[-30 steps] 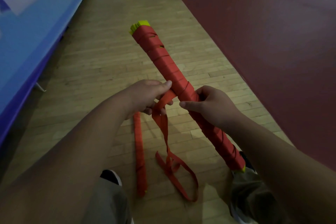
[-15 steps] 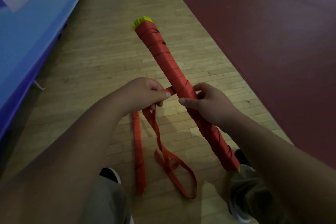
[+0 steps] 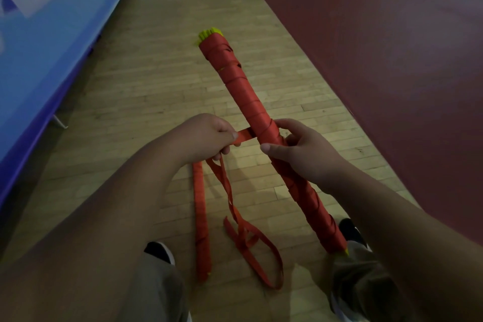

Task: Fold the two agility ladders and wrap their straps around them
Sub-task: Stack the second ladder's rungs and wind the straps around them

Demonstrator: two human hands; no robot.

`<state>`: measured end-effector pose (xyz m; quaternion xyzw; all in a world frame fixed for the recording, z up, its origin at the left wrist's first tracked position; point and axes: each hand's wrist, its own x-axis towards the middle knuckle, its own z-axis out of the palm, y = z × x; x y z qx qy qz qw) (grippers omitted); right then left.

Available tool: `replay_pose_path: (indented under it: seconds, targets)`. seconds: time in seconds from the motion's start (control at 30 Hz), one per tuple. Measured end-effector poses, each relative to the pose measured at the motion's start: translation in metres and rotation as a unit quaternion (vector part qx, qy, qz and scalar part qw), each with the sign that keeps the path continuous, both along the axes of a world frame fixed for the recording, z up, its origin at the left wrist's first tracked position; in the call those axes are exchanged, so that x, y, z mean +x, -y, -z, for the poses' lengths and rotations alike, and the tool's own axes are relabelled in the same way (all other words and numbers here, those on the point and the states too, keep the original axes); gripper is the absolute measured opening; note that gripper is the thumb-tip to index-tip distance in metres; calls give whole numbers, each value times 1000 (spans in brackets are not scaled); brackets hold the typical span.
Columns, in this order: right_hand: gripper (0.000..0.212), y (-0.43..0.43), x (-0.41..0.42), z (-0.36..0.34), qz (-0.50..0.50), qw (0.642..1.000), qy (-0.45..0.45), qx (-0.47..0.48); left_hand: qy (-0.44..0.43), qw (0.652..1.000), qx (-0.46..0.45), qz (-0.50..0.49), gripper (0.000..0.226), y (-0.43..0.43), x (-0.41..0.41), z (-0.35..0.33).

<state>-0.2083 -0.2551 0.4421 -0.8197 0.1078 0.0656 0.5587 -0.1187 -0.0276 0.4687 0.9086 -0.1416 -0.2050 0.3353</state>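
A single view, from a wide-angle camera on the person's head, looks forward and down along both forearms. The left hand (image 3: pixel 209 136), right hand (image 3: pixel 303 157), strap (image 3: pixel 244 135) and ladder bundle (image 3: pixel 251 110) sit close to the lens at mid-frame. The wooden floor (image 3: pixel 146 91) stretches away beyond. Knees and shoes crowd the bottom edge — a blue banner (image 3: pixel 52 42) borders the left, a dark red surface (image 3: pixel 379 47) the right.

The right hand (image 3: pixel 305 154) grips the strap-wrapped ladder bundle (image 3: pixel 245 97) mid-length, while just left of that grip the left hand (image 3: pixel 206 136) pinches the red strap (image 3: pixel 244 136) taut
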Motion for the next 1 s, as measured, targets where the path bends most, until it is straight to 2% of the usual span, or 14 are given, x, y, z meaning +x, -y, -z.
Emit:
replay_pose_path:
  seconds: [0.1, 0.2, 0.37, 0.57, 0.7, 0.83, 1.0]
  targets:
    - [57, 0, 0, -1, 9, 1000, -3, -5, -8, 999, -33, -23, 27, 4, 0, -3]
    - [53, -3, 0, 1, 8, 999, -7, -49, -8, 997, -72, -38, 41, 10, -2, -3]
    - [49, -8, 2, 8, 7, 995, -15, -103, 12, 995, -67, -73, 59, 19, -6, 2]
    - [30, -13, 6, 12, 6, 989, -33, -143, 29, 994, -48, -92, 54, 33, -14, 0]
    - [33, -17, 6, 19, 10, 988, -33, -148, 35, 993, -37, -104, 61, 40, -20, 1]
    - [39, -19, 4, 22, 8, 989, -22, -149, 37, 993, -40, -107, 55, 37, -16, 2]
    - [37, -17, 4, 21, -33, 992, -65, -105, 20, 992, -51, -112, 58, 31, -10, 10]
